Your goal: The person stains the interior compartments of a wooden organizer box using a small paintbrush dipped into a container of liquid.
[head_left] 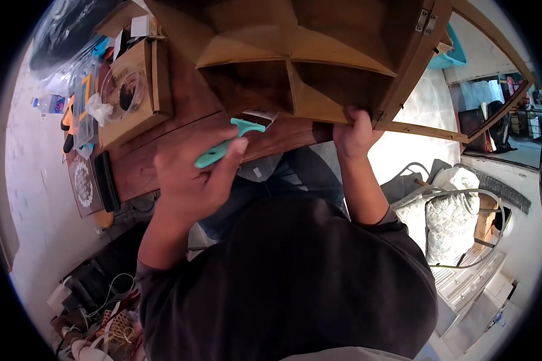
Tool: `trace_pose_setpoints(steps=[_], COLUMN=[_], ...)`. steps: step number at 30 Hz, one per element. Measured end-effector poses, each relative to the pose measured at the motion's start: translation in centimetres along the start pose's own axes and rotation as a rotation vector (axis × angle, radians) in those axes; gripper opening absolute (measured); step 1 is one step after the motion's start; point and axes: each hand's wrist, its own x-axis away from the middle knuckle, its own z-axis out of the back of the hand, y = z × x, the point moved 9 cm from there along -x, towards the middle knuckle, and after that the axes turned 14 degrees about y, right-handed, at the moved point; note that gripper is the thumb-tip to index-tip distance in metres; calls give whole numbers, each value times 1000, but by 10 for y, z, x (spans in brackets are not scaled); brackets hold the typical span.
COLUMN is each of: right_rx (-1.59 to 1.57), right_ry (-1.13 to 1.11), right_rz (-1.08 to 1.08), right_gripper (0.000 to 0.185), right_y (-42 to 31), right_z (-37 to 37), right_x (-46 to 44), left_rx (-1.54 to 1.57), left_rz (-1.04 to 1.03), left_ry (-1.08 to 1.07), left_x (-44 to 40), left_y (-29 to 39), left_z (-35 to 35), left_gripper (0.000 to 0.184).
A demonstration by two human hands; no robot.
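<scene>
My left hand is closed around the teal handle of a flat paintbrush. The brush's wide head points up and to the right, near the lower edge of a wooden cabinet. Several box-like compartments divide the cabinet, and its framed door stands swung out on the right. My right hand grips the cabinet's lower front edge near the door side, thumb on top; the other fingers are mostly hidden. A reddish-brown wooden table lies under the cabinet.
On the table's left are a cardboard box, a clear plastic container and a black case. A patterned white cushion and white drawers are at lower right. Shoes and cables lie at lower left.
</scene>
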Motion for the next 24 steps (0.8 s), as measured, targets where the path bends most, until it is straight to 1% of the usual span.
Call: trace_pose_setpoints(steps=[2,3,4,6,7,9,10,12,13,15,16,18,19,20,22,23,24], right_rx=[-16,-27,-39,-64,-68,-5,-5,-26,-34,-14,-13,0,1,-4,-14,-10,-6], right_ry=[8,17,27,50,41,4,0,-11,-13,18,10,24,8,17,29,19,5], right_rz=[-22,-26,-31,-4,-2,-28,-26,-31,-29,12,14,-39,-40,-42,-30,-47,-67], right_gripper=[72,72,71,50,50,68,68,69,69,71,71,71,71,71,71,71,70], right_y=[4,4,4,-1,-1,3,4,7,8,6,5,9,9,9,12,16,16], right_z=[3,3,3,0,-1,2,2,3,3,8,7,5,3,4,9,14,13], right_x=[1,0,0,1,1,1,1,0,-1,-2,-2,-1,0,0,-4,-5,-4], left_rx=[-153,-286,-282,-209,-209,-229,-228,-219,-214,73,78,-79,-42,-40,-125,-110,-104], left_rz=[-33,-169,-178,-126,-129,-119,-120,87,78,289,288,117,160,160,309,421,420], left_ry=[-83,-34,-36,29,38,33,37,-92,-95,-5,3,42,-13,0,-172,-117,-115], left_x=[-1,-8,-10,-14,-16,-21,-22,-21,-23,-18,-20,-31,-29,-27,-18,-17,-18], left_y=[1,11,13,11,11,3,-3,-32,-28,-27,-27,-22,-37,-35,-35,-36,-36], left_z=[-6,2,2,10,7,-10,-10,-18,-15,-1,-6,-18,-31,-28,-32,-25,-29], left_gripper=[11,11,11,12,12,14,14,16,16,17,17,16,15,15,22,21,21])
